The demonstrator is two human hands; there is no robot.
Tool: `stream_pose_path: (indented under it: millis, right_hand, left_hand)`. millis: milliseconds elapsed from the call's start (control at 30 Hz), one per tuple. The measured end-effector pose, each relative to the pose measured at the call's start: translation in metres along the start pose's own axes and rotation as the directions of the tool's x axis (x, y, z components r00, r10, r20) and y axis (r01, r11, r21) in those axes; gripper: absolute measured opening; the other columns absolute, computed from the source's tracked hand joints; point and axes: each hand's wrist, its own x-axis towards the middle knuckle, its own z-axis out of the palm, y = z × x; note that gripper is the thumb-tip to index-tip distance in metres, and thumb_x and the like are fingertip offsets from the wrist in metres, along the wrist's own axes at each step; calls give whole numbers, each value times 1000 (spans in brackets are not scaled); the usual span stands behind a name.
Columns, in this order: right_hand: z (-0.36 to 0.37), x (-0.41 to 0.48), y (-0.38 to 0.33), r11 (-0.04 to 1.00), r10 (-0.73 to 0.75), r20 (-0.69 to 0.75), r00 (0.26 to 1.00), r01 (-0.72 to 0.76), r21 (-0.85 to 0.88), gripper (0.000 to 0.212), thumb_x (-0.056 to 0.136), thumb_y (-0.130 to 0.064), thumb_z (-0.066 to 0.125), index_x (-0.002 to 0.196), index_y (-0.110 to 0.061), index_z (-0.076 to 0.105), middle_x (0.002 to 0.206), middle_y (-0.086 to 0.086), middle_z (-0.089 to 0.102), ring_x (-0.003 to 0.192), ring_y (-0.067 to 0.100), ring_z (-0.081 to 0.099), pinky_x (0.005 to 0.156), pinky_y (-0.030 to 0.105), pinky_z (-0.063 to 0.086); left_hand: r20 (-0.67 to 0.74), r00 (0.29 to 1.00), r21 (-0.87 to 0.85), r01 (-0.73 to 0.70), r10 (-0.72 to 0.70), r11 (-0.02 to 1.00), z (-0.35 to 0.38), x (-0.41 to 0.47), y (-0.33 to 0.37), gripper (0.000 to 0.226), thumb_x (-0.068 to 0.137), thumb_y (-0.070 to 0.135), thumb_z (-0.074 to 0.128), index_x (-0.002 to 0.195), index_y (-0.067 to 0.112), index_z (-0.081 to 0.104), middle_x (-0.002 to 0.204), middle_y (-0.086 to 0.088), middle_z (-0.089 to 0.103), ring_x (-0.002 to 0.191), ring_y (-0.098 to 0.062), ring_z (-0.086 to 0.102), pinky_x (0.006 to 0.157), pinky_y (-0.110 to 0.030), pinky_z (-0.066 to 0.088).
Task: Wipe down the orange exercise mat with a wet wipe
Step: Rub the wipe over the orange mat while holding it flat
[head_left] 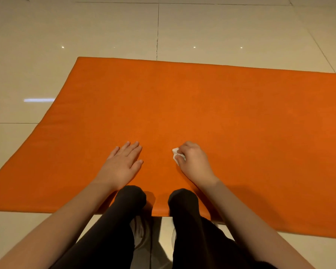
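Note:
An orange exercise mat (182,105) lies flat on the tiled floor and fills the middle of the view. My right hand (194,162) rests on the mat near its front edge, its fingers curled round a small crumpled white wet wipe (176,155) that sticks out on the left side of the hand and touches the mat. To the left of it, my left hand (124,164) presses flat on the mat with straight fingers spread. My knees in black trousers sit on the mat's front edge below the hands.
Glossy beige floor tiles (105,32) surround the mat on the far, left and near sides. The mat runs out of view on the right. White shoes (142,233) show between my legs behind the mat's front edge.

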Motion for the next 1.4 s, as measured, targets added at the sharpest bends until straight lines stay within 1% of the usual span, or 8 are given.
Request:
stream_pose_path:
  millis: [133,300,533,700,900,1100,1267,1400]
  right_hand:
    - [-6,4,0,989,-130,122,984,120,81,15,92,-19,59,92,-6,67,94,2,57,96,17,53,68,19,31]
    - [-1,25,21,991,123,-74,990,-120,51,15,89,-15,61,100,-8,69,97,11,64,97,31,56,72,33,36]
    - [-11,24,28,978,-209,112,971,210,3,25,95,-20,56,115,-13,69,100,6,64,99,26,55,80,33,41]
    - [6,58,31,998,60,-107,993,-62,-22,21,91,-15,57,85,-4,73,85,15,61,86,35,58,69,35,43]
    - [13,54,12,956,-292,137,947,294,8,29,93,-16,49,112,-8,69,102,11,61,102,30,53,80,41,48]
    - [9,84,47,992,93,-130,987,-103,-76,23,87,-7,53,96,-1,73,94,17,62,91,38,56,72,40,49]
    - [18,74,25,964,-262,149,953,267,-13,28,85,-13,54,103,-1,71,94,17,64,92,37,58,74,42,51]
    - [5,108,56,985,-82,-68,994,70,-160,19,84,-13,59,89,-2,73,90,17,62,87,39,58,67,43,50]
  left_hand:
    - [-10,1000,35,12,-11,999,-4,-3,4,85,81,64,-7,157,27,7,163,11,0,149,-9,-8,118,-33,-9]
    - [18,1000,44,10,-10,999,-8,-2,4,77,88,58,1,157,25,12,164,7,5,150,-13,-2,119,-36,-4]
    - [48,998,57,25,-28,998,-14,33,31,60,105,46,18,157,19,9,165,0,0,150,-23,-3,122,-43,0]
    - [29,998,55,49,-50,997,-4,30,32,71,96,55,-1,157,20,1,164,3,-7,150,-21,-13,120,-39,-9]
    - [27,999,69,29,-31,997,-4,30,33,94,76,59,-16,157,19,6,165,3,-1,150,-22,-10,119,-37,-9]
    - [51,999,24,-11,10,1000,-16,60,32,77,93,59,6,157,16,6,164,-2,0,150,-18,-9,120,-39,-9]
    - [104,994,84,16,-25,996,-7,72,41,69,96,53,2,156,20,-6,162,0,-18,148,-20,-20,119,-42,-12]
    - [81,996,93,21,-29,995,-5,71,41,79,86,55,-7,156,20,-7,162,0,-17,149,-21,-18,120,-43,-11]
